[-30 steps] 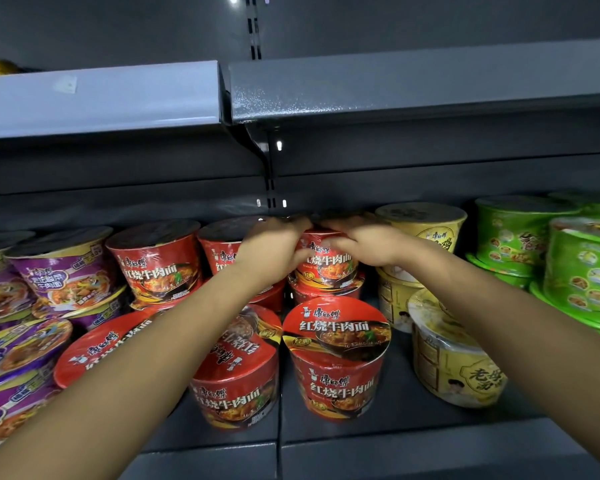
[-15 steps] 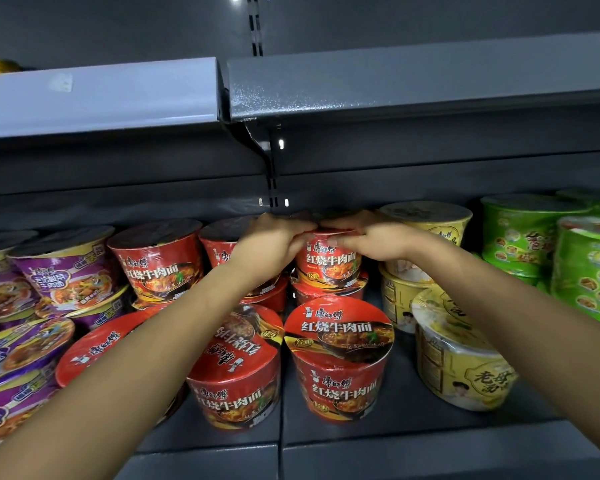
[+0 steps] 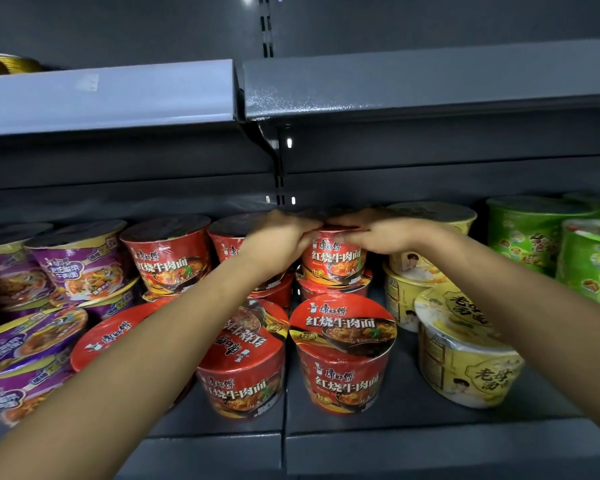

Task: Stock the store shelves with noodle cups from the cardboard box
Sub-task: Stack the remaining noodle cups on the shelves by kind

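Red noodle cup (image 3: 338,263) upright in the back row of the shelf (image 3: 430,420), stacked squarely on a second red cup (image 3: 329,289). Long axis vertical, lid up under the hands, wide rim at the top, narrow base down, printed label facing the camera. Just right of the shelf's middle seam, between a neighbouring red cup (image 3: 229,239) on the left and a yellow stack (image 3: 426,223) on the right, behind a front red cup (image 3: 342,355).

Held at the rim from both sides. Left hand (image 3: 278,239) curled over the near-left edge of the lid, fingers bent down onto the rim. Right hand (image 3: 378,235) laid over the right edge, fingers wrapped across the lid, thumb against the side wall. Fingertips of both nearly meeting above the label.

Against the frame half a second back: hardly any change. Same grip on the rim, same spot on the stack, still upright. Only a slight shift of the view.
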`<action>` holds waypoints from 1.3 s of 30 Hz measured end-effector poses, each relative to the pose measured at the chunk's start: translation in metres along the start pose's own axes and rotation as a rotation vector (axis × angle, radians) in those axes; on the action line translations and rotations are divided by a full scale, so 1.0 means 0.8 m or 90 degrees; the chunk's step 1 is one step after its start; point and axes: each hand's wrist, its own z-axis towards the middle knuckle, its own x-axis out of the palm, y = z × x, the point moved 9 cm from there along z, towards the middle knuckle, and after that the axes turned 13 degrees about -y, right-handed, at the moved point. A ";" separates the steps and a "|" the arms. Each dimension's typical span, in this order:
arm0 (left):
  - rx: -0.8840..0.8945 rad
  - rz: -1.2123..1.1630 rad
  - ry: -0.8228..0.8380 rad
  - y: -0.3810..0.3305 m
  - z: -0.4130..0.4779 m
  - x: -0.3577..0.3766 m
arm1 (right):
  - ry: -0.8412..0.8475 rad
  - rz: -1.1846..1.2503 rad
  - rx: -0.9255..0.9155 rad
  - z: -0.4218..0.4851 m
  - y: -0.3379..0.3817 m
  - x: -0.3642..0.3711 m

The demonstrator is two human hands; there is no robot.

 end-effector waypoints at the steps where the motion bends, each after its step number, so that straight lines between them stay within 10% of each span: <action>1: -0.017 0.011 0.025 0.001 -0.001 0.002 | -0.005 -0.001 -0.011 -0.001 0.004 -0.003; 32: -0.072 0.146 -0.006 0.001 -0.063 -0.055 | -0.114 -0.032 0.032 -0.006 0.015 -0.019; 39: -0.086 0.134 -0.026 0.006 -0.090 -0.081 | -0.219 -0.060 -0.108 -0.025 0.111 -0.014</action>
